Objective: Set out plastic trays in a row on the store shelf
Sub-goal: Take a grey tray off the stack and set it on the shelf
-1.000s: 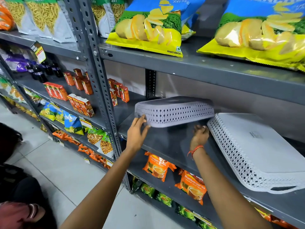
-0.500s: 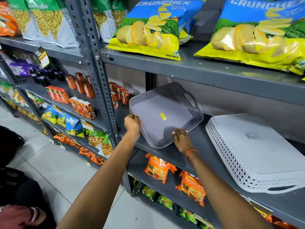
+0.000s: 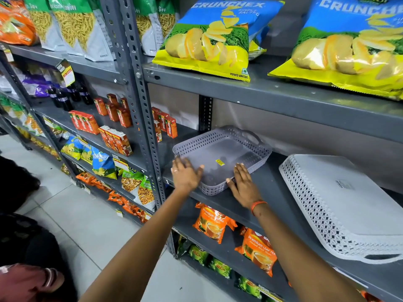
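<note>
- Left hand [image 3: 185, 175]: flat, fingers spread on the near-left rim of the grey tray [image 3: 220, 158]; grip is open, pressing rather than clasping.
- Grey tray: half a second ago it was tilted up off the shelf [image 3: 257, 192]; now it sits flat, open side up. Judged placed, with only squaring-up left.
- Contents: nothing inside but a small yellow sticker [image 3: 219, 162] on the floor.
- Right hand [image 3: 243, 184]: open palm against the tray's near-right edge, orange wristband [image 3: 257, 204] showing; holds nothing.
- White tray [image 3: 340, 201]: further right on the same shelf, upside down, well apart from the grey one. Probably needs turning over for the row to match.
</note>
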Action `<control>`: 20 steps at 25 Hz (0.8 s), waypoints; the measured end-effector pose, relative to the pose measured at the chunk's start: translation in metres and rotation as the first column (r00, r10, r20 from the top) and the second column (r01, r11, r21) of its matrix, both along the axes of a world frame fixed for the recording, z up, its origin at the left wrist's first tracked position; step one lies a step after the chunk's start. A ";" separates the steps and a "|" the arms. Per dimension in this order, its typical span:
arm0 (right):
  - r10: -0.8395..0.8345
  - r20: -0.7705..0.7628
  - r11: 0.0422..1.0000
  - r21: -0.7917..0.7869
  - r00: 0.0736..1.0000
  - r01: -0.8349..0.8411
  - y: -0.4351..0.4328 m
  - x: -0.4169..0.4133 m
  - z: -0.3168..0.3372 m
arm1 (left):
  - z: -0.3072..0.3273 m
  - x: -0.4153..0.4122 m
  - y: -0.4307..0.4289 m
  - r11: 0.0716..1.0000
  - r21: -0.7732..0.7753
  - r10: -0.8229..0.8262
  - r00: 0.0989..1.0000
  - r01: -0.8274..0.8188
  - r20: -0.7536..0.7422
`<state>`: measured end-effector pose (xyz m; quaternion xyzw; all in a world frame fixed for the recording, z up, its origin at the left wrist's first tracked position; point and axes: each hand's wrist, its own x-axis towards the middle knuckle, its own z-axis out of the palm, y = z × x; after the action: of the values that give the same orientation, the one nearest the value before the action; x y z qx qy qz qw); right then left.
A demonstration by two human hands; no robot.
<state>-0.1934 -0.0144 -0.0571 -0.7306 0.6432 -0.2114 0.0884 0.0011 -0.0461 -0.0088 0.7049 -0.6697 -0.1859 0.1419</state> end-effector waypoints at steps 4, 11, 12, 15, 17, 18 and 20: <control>-0.001 -0.013 0.999 -0.035 1.000 0.000 -0.015 -0.011 0.003 | -0.003 -0.042 0.023 0.930 0.003 -0.368 0.929 0.368 0.018; -0.017 -0.151 0.991 -0.134 0.988 -0.004 -0.021 -0.050 0.012 | -0.002 -0.012 0.020 0.927 -0.104 -0.338 0.923 0.360 0.184; -0.022 -0.155 0.987 -0.161 0.988 -0.003 -0.020 -0.050 0.011 | -0.001 -0.003 0.017 0.935 -0.111 -0.316 0.935 0.336 0.163; -0.062 -0.145 0.971 -0.236 0.987 0.026 -0.009 -0.055 0.010 | 0.003 0.027 0.010 0.954 -0.102 -0.264 0.952 0.281 0.156; -0.086 -0.132 0.954 -0.298 0.988 0.043 -0.001 -0.056 0.007 | 0.009 0.043 0.002 0.966 -0.106 -0.213 0.957 0.237 0.195; -0.084 -0.137 0.944 -0.327 0.987 0.036 0.004 -0.053 0.005 | 0.011 0.046 -0.003 0.969 -0.122 -0.182 0.958 0.213 0.222; -0.084 -0.146 0.930 -0.367 0.986 0.025 0.014 -0.039 0.000 | 0.015 0.044 -0.007 0.970 -0.142 -0.150 0.944 0.198 0.293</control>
<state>-0.2328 -0.0002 -0.0570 -0.7308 0.6178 -0.2702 -0.1061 0.0451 -0.0531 0.0063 0.6472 -0.7562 -0.0386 0.0880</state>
